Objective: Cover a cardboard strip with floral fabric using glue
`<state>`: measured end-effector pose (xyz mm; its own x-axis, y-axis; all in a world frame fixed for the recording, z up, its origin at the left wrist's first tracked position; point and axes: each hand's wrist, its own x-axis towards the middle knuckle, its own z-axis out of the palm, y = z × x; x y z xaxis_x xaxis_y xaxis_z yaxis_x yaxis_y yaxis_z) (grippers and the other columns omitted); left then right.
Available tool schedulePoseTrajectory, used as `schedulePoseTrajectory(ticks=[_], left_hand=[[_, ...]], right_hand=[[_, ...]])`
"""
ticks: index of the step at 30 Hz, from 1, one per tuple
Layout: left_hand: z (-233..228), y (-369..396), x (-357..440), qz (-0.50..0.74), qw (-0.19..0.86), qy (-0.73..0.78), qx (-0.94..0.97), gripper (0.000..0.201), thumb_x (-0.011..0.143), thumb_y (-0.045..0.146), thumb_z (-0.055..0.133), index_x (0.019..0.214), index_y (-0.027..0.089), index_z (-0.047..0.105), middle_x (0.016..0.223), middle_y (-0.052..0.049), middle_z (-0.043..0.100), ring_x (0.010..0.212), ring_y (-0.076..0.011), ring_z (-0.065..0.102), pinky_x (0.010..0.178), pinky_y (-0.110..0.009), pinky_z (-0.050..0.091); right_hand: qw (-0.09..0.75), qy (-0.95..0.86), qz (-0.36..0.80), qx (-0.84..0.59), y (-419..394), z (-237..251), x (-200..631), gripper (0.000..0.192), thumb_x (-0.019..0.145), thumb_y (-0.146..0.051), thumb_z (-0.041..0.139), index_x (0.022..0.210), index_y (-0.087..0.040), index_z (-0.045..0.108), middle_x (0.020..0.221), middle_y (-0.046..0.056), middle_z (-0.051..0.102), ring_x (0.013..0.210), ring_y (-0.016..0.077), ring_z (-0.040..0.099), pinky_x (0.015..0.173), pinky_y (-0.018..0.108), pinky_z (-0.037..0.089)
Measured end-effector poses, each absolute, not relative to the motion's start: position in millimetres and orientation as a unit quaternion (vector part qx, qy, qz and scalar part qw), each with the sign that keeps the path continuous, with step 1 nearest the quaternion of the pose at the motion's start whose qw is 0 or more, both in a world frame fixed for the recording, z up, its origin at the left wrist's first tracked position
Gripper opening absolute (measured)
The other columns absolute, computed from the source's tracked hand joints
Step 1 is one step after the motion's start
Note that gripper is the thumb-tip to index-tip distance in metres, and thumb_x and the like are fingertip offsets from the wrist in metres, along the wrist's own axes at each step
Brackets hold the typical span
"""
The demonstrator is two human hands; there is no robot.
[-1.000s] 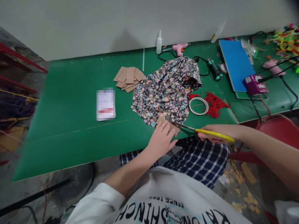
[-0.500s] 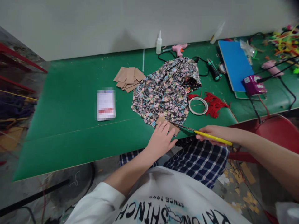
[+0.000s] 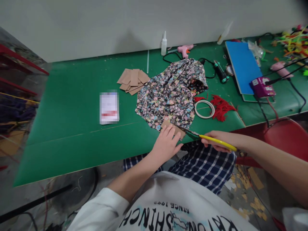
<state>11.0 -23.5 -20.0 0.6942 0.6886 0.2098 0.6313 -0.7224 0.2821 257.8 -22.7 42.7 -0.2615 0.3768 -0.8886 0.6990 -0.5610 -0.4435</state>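
My left hand (image 3: 166, 141) lies with spread fingers on a small brown cardboard piece (image 3: 181, 132), pressing it against the lower edge of a black floral cloth (image 3: 168, 96). In my right hand (image 3: 214, 138) are scissors with yellow handles (image 3: 222, 144). Their dark blades point left along the cardboard's upper edge, over the cloth. My fingers cover part of the cardboard, and the blade tips are hard to make out. The cloth lies wrinkled on the green table (image 3: 79, 96).
Left of the cloth are stacked cardboard pieces (image 3: 134, 78) and a blurred white packet (image 3: 109, 109). A tape ring (image 3: 213, 110) and red yarn (image 3: 220, 107) lie right. Behind stand a glue bottle (image 3: 164, 46) and pink glue gun (image 3: 184, 51). A blue board (image 3: 243, 65) lies farther right.
The scissors and my right hand have shifted slightly, with the yellow handles a little farther left. My left hand, the cardboard and the cloth stay in place.
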Motion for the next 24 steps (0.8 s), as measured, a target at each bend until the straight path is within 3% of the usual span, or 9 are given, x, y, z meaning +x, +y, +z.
schedulePoseTrajectory(ticks=[7,12,24], left_hand=[[-19.9,-23.3,10.6,0.155,0.098,0.358,0.916,0.040,0.083,0.040,0.051,0.112,0.012,0.052,0.121,-0.018,0.050,0.123,-0.0304,0.039,0.105,-0.047,0.029],[-20.3,-23.5,10.8,0.155,0.098,0.359,0.915,0.040,0.083,0.040,0.051,0.112,0.012,0.052,0.123,-0.018,0.049,0.123,-0.0304,0.039,0.105,-0.048,0.029],[-21.1,-23.1,10.8,0.152,0.100,0.359,0.916,0.040,0.084,0.041,0.050,0.111,0.012,0.052,0.121,-0.017,0.050,0.123,-0.0301,0.039,0.106,-0.047,0.028]], right_hand=[[0.108,0.497,-0.669,0.543,-27.3,41.7,266.3,0.056,0.073,-0.072,0.041,0.083,-0.017,0.046,0.044,-0.008,0.038,0.035,0.0052,0.033,0.033,0.018,0.030],[0.122,0.504,-0.673,0.528,-23.8,50.2,264.2,0.070,0.065,-0.083,0.034,0.085,-0.017,0.045,0.049,-0.007,0.036,0.039,0.0053,0.032,0.035,0.019,0.031],[0.130,0.466,-0.718,0.501,-18.3,42.3,276.0,0.062,0.073,-0.077,0.032,0.088,-0.018,0.044,0.052,-0.009,0.031,0.039,0.0040,0.028,0.034,0.016,0.029]])
